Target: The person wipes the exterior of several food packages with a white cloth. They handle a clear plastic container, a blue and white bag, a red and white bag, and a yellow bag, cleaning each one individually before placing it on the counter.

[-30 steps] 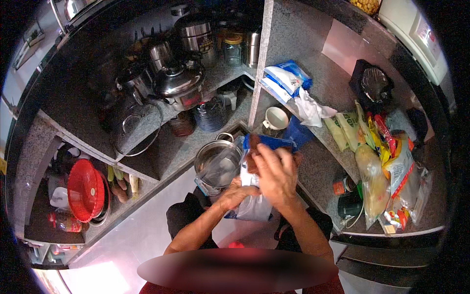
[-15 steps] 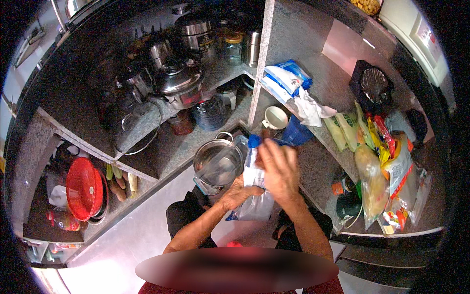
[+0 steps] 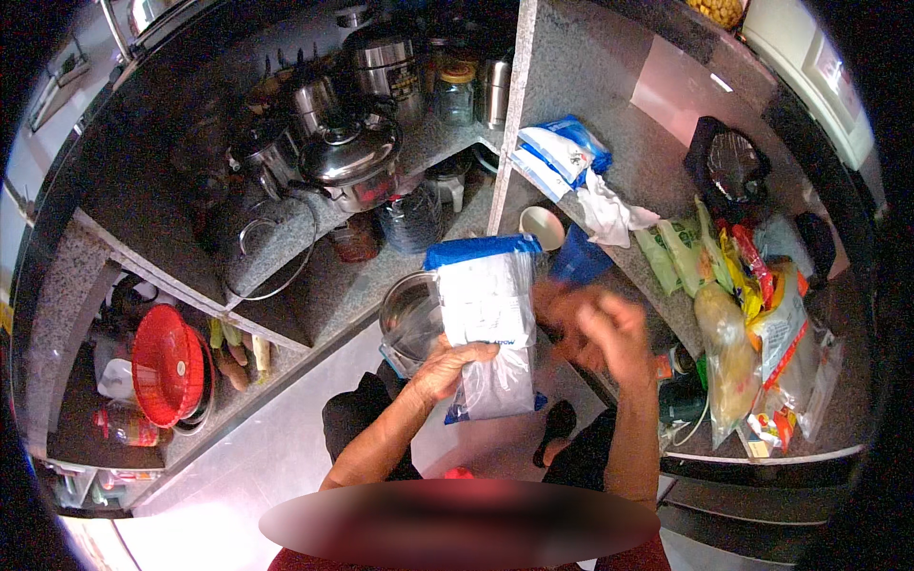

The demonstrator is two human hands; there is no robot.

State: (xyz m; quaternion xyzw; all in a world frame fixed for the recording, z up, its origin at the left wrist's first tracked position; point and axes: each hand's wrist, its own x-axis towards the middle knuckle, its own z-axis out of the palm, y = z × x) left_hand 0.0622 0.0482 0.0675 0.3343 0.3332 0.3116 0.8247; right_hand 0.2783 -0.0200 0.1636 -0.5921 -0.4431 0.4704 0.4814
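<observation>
A clear plastic packet with a blue top band and white contents is gripped in my left hand, the thumb lying across its lower half. Its broad face is turned up. My right hand is off to the right of the packet, apart from it and smeared by motion, so its fingers are unclear. Behind the packet stands a steel pot, partly covered by it. Beyond the right hand are a blue plastic container and a white cup.
Lidded steel pots and a glass jar crowd the back shelf. Red plastic basins stand at left. To the right lie bagged foods, a crumpled white cloth and a blue-and-white packet.
The packet has turned from narrow side to broad face. My right hand has left its top and moved to the right. My left hand keeps its hold, slightly further left.
</observation>
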